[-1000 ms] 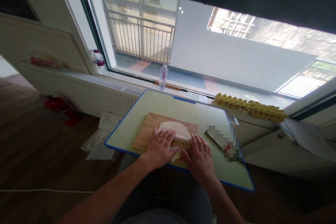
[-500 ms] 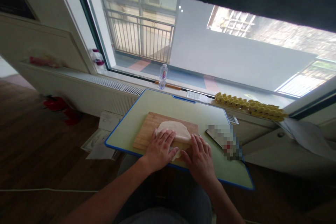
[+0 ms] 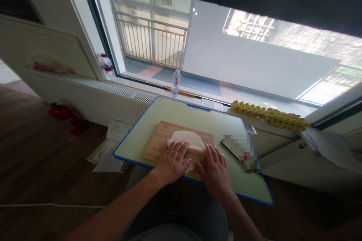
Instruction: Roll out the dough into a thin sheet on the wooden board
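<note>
A flattened sheet of pale dough [image 3: 187, 137] lies on a wooden cutting board [image 3: 154, 145]. Across it, between my two hands, runs a light rolling pin [image 3: 195, 155], its ends mostly covered by my fingers. My left hand [image 3: 174, 160] rests over the pin's left part, fingers bent over it and thumb toward the middle. On the other end, my right hand [image 3: 215, 167] has its fingers over the pin and its thumb pointing inward. A bit of dough shows below the pin, near the thumbs.
The board sits on a small blue-edged table [image 3: 135, 135]. To the right lies a phone [image 3: 232, 148], partly blurred out. On the windowsill stand a plastic bottle [image 3: 175, 83] and yellow egg-carton-like trays [image 3: 266, 115]. A red fire extinguisher [image 3: 63, 115] and papers [image 3: 109, 158] are at left.
Almost nothing differs. Both hands keep their places on the rolling pin, and the dough looks the same; the view has shifted very slightly.
</note>
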`<state>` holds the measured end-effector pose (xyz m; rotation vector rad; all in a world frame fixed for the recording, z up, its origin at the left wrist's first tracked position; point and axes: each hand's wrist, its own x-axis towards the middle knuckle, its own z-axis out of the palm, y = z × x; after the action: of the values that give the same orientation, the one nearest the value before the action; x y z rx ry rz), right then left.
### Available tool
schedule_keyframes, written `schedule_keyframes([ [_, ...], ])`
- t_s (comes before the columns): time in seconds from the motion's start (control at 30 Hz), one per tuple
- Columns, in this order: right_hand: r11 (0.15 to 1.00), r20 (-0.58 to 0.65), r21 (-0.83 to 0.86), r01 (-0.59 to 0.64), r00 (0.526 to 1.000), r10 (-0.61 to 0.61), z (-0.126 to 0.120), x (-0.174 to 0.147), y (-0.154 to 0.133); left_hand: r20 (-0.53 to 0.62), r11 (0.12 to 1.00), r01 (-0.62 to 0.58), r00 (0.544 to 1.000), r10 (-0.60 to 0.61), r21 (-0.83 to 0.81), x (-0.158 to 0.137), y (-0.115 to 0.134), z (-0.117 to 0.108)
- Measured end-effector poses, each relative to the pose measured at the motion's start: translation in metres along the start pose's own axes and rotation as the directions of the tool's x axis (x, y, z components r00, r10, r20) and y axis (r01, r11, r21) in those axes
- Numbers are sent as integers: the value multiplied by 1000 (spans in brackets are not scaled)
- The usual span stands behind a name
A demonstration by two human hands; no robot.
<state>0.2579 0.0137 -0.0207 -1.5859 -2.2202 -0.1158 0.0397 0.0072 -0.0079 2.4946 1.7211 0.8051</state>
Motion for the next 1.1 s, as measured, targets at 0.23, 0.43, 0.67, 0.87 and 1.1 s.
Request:
schedule_keyframes([
  [0.23,1000,-10,4,11,1000,-11,1,-2,1,-11,1000,-6,1000,6,23,-2,0,2],
  [0.43,1000,-13,1,8,1000,-8,0,-4,0,-12,1000,-5,1000,5,29,-4,1,2],
  [0.67,1000,-22,12,9,1000,-9,-2,-8,-2,21,1000,6,1000,-6,17,-9,5,-3],
  [0.87,1000,-9,1,-7,1000,7,-1,-15,-4,23,1000,4,1000,-5,24,-13,5,-5],
  [1.1,992,65,-30,-121,990,123,2,22,-4,43,999,50,998,-50,7,26,-8,5],
])
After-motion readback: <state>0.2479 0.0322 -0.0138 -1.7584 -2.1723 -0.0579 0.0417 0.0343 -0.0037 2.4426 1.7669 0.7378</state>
